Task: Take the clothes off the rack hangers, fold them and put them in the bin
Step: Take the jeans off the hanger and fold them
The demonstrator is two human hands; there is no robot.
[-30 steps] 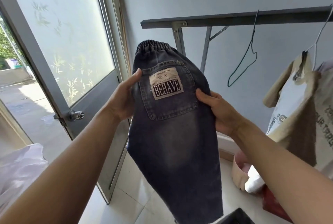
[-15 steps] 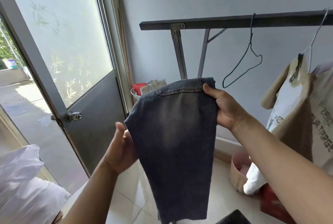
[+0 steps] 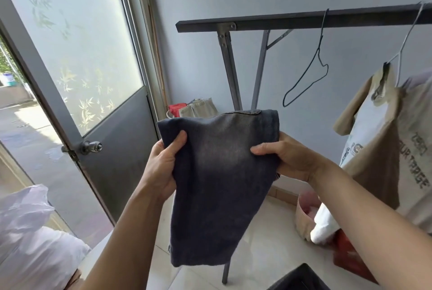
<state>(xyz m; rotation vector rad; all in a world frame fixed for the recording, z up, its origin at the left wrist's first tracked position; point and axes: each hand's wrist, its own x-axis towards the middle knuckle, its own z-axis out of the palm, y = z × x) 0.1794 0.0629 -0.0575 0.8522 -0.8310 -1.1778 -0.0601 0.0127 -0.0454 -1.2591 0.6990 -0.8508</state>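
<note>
Left grip (image 3: 161, 168) clamped on the left edge of the jeans (image 3: 217, 184): thumb across the front of the denim, fingers hidden behind it. Right grip (image 3: 287, 156) clamped on the opposite edge at about the same height, thumb on the front, fingers curled round the back. Jeans held in the air between the two grips, folded over at the top, a pocket seam showing along that fold. The rest hangs straight down below the grips, hem clear of the floor (image 3: 268, 243). Rack (image 3: 304, 18) above and beyond the grips: dark bar, grey legs partly behind the jeans. Up and right of the right grip, a dark hanger (image 3: 308, 79) hangs bare on the bar. Farther right, a white hanger (image 3: 406, 39) carries a tan shirt (image 3: 378, 149) with dark print, well apart from the jeans. Just above the top fold, by the wall, a basket (image 3: 170, 115) with red and beige cloth; only its top shows. Below the right grip, on the floor, a pink tub (image 3: 306, 215) with white cloth over its rim. Dark container (image 3: 301, 278) at the bottom edge, under the right forearm; contents cannot be seen. Left of the left grip, a door (image 3: 121, 138) stands open, frosted pane above, grey panel below, knob (image 3: 90, 147) at about grip height. White bag (image 3: 30, 243) below and left of the left forearm.
</note>
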